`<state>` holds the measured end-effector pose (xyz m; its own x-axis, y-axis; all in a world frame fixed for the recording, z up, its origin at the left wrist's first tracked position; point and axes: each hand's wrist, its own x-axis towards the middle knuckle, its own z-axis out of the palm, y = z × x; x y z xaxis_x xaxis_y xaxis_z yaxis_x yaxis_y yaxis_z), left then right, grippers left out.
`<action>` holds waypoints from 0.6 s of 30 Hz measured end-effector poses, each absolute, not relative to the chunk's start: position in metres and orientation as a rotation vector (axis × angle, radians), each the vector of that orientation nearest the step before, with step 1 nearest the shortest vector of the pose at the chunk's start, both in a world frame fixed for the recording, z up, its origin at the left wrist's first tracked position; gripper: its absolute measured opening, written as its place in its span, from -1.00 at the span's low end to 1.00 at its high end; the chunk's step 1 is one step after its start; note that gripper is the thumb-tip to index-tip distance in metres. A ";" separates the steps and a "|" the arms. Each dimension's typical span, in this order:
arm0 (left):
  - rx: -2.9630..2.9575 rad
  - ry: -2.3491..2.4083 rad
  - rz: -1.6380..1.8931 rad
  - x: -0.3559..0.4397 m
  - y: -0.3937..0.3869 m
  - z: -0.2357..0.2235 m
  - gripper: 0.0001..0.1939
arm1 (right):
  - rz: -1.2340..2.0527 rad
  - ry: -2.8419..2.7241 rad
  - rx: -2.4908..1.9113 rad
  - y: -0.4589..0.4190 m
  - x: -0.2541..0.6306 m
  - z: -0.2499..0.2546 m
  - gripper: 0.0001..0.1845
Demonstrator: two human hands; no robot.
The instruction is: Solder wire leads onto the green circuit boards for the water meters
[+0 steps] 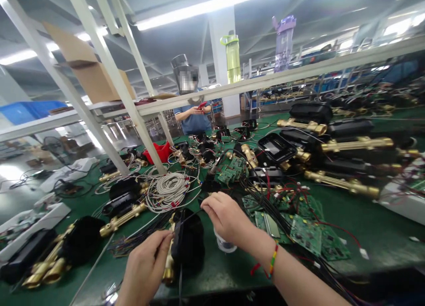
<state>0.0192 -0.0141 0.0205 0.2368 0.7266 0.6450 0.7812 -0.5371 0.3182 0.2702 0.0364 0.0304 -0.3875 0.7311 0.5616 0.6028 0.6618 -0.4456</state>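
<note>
A black plastic housing (188, 242) on a brass pipe fitting (168, 270) stands on the green bench in front of me. My left hand (148, 261) is closed at its left side, thumb and forefinger pinched together by the brass; what lies between them is too small to make out. Above and right of the housing, my right hand (224, 217) pinches a thin black cable (194, 214) that runs down to the housing's top. Beneath the right hand sits a small clear round container (226, 246), partly covered by it.
Coiled grey cables (168, 191) and a red bin (157, 153) lie beyond. Green circuit boards (305, 233) with wires spread to the right. More brass fittings (341, 183) with black housings flank both sides. A shelf rail (265, 82) crosses ahead; a person (194, 120) holds a phone behind it.
</note>
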 end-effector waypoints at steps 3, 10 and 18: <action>-2.451 -1.534 -1.186 0.034 -0.012 0.017 -0.71 | 0.273 -2.213 -1.014 0.023 0.245 0.036 -0.79; -2.486 -1.682 -1.175 0.041 -0.004 0.001 -0.67 | 0.487 -2.336 -1.095 0.023 0.225 0.044 -0.87; -2.228 -1.955 -1.288 0.022 -0.003 -0.005 -0.55 | 0.668 -2.410 -1.206 0.045 0.239 0.053 -0.79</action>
<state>0.0220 -0.0028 -0.0049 -0.0473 0.8684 0.4936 0.7962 -0.2656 0.5436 0.2394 0.0453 0.0532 -0.5690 0.8153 0.1076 0.6435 0.5229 -0.5590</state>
